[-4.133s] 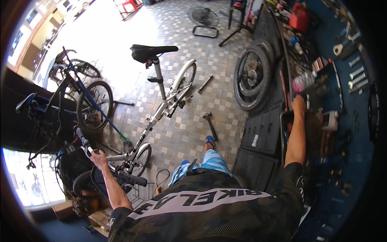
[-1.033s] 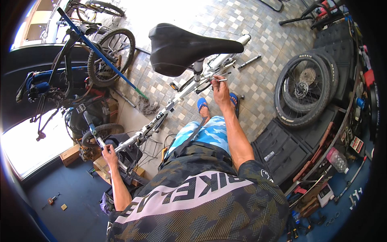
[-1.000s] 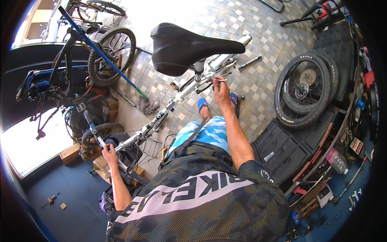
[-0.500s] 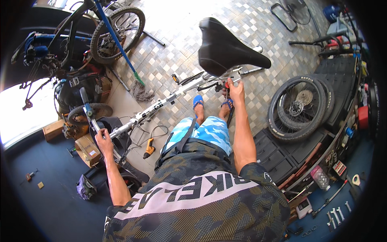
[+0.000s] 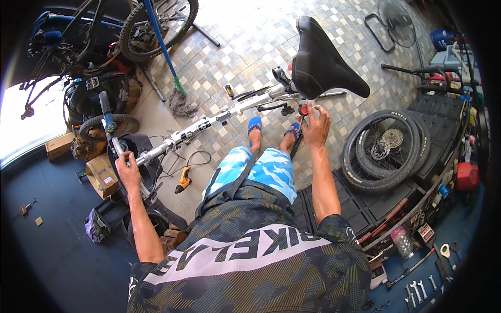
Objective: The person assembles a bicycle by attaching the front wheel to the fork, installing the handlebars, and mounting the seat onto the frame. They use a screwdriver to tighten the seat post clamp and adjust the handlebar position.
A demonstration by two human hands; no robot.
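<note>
A white bicycle frame (image 5: 195, 125) stretches across in front of me, with a black saddle (image 5: 326, 60) at its right end. My left hand (image 5: 128, 171) is closed around the bar of the handlebar (image 5: 110, 128). Beneath the saddle, my right hand (image 5: 317, 128) has its fingers loosely apart, beside a red round knob (image 5: 303, 109). A thin silver piece shows by its fingertips; I cannot tell whether they touch it. A pedal (image 5: 229, 91) shows beyond the frame.
An orange power drill (image 5: 183, 180) lies on the floor below the frame. Two loose wheels (image 5: 383, 148) rest on black cases at the right. A mop (image 5: 182, 104) and another bike's wheel (image 5: 159, 31) stand far left. Wrenches (image 5: 416, 292) lie at lower right.
The saddle end has shifted right and now shows more of the seat clamp area. My right hand has loosened beside the red knob. My left hand keeps its hold on the handlebar.
</note>
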